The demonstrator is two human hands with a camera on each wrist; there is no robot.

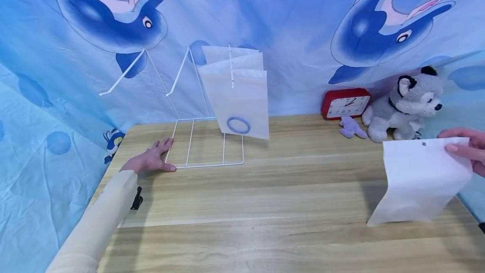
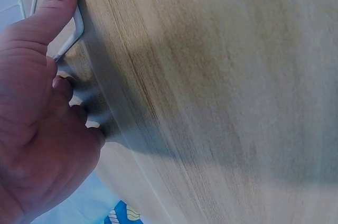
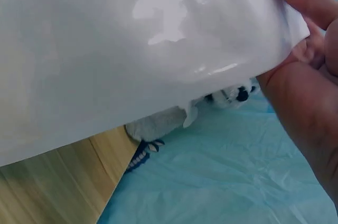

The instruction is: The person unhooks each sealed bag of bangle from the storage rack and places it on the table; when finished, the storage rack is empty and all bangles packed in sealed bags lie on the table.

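Observation:
In the head view, my left hand (image 1: 149,158) rests at the near left corner of a white wire rack (image 1: 208,166). Its fingers are spread by the left rail and its thumb lies at the front one; the left wrist view shows this thumb (image 2: 57,5) along the wire. Several white sheets (image 1: 238,100) hang from the rack's right hook, the front one bearing a blue ring. At the far right, my right hand (image 1: 467,146) pinches the upper right corner of a white sheet (image 1: 420,180) with a small hole near its top edge. That sheet bends downward and looks glossy in the right wrist view.
Two other hooks (image 1: 123,73) of the rack carry nothing. A red clock (image 1: 346,103), a small purple toy (image 1: 351,127) and a grey plush dog (image 1: 405,106) stand at the back right of the wooden table (image 1: 250,222). A blue dolphin-print cloth (image 1: 250,7) hangs behind.

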